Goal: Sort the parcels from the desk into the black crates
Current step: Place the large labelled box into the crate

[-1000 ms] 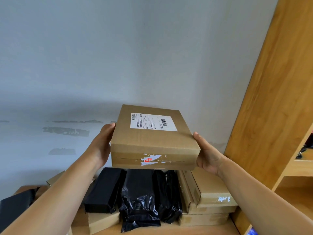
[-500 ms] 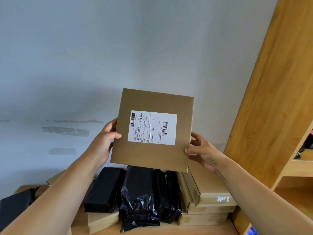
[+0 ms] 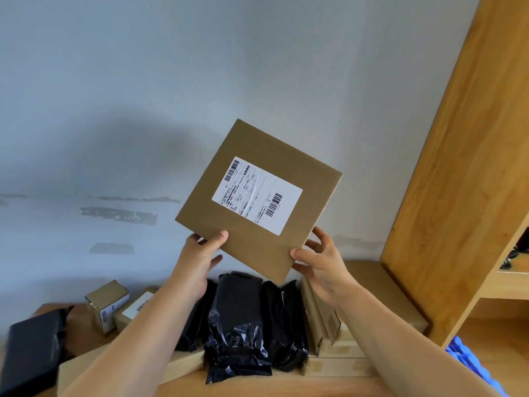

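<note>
parcels (image 3: 243, 325) mostly sit piled on the desk (image 3: 257, 389) while i see one flat box (image 3: 257, 202) held tilted above them, left hand (image 3: 200, 253) and right hand (image 3: 320, 262) pinching its lower corners; no black crates in view, so nearly all sorting remains.
</note>
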The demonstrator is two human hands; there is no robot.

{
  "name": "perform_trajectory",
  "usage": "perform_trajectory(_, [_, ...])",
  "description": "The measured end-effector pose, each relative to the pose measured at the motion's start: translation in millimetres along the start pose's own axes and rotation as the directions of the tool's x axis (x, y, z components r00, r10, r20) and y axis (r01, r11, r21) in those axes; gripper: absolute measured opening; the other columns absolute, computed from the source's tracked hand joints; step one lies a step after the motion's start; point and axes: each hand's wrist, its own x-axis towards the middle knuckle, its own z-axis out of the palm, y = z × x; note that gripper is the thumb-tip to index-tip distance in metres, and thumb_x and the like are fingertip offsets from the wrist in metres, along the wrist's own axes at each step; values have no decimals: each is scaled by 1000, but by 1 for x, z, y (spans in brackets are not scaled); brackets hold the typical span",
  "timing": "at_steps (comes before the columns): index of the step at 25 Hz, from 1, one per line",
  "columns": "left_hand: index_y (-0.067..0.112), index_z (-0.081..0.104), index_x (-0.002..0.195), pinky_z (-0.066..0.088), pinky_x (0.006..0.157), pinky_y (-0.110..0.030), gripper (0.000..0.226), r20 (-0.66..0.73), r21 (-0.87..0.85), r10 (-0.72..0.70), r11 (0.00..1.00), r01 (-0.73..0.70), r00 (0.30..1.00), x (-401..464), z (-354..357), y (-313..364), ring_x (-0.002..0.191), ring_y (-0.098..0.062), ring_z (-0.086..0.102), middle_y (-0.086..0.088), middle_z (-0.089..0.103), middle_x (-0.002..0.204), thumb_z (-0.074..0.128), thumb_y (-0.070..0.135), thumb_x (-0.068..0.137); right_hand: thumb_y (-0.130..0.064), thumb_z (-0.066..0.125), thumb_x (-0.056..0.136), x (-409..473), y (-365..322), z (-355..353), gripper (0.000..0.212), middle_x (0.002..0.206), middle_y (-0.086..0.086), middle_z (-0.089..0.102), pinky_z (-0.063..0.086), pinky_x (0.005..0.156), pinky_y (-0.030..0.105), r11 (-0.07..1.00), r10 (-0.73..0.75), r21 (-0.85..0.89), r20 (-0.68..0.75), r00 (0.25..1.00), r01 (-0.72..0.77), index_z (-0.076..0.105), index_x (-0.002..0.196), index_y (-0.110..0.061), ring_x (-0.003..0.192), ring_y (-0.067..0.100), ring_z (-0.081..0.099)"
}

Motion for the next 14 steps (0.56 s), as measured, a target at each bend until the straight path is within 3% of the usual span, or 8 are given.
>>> perform_trajectory(3, [18, 57, 112, 54, 82, -44, 38, 96, -101, -54, 993, 64, 994, -6, 3, -5, 108, -19, 61, 2, 67, 113, 73, 27, 79, 16, 68, 73, -4, 14, 11, 76, 121, 17, 59, 56, 74, 38, 997, 17, 69, 7, 1000, -17, 44, 133, -23, 98, 27, 68])
perform_trajectory(6, [18, 62, 104, 56, 68, -37, 28, 109, -140, -32, 989, 47, 994, -7, -2, 1, 102, -16, 64, 5, 73, 98, 73, 25, 79, 11, 71, 73, -7, 21, 15, 78, 120, 15, 61, 55, 83, 45, 994, 83, 69, 43, 996, -86, 41, 137, -21, 102, 29, 65])
perform_trajectory(8, [17, 63, 102, 55, 66, -34, 24, 109, -119, -6, 993, 19, 994, -5, -9, 9, 102, -16, 63, 7, 75, 91, 72, 21, 80, 4, 74, 74, -8, 20, 13, 84, 129, 11, 56, 49, 93, 47, 997, 80, -2, -21, 997, -80, 33, 143, -20, 114, 27, 58])
perform_trajectory(11, [15, 63, 104, 52, 69, -36, 26, 128, -67, 7, 998, 1, 992, -3, -27, 20, 105, -18, 62, 6, 75, 90, 71, 15, 79, -8, 78, 75, -7, 7, 1, 91, 139, 3, 45, 37, 109, 46, 987, -45, -160, -215, 976, 10, 25, 148, -20, 128, 22, 45])
perform_trajectory(14, [17, 63, 103, 51, 73, -39, 25, 156, -6, 16, 1000, -16, 988, 0, -42, 28, 104, -19, 61, 5, 74, 92, 70, 12, 79, -19, 72, 83, -7, -6, -9, 71, 136, 1, 51, 41, 105, 35, 956, -122, -287, -213, 969, 57, 37, 144, -17, 124, 17, 49])
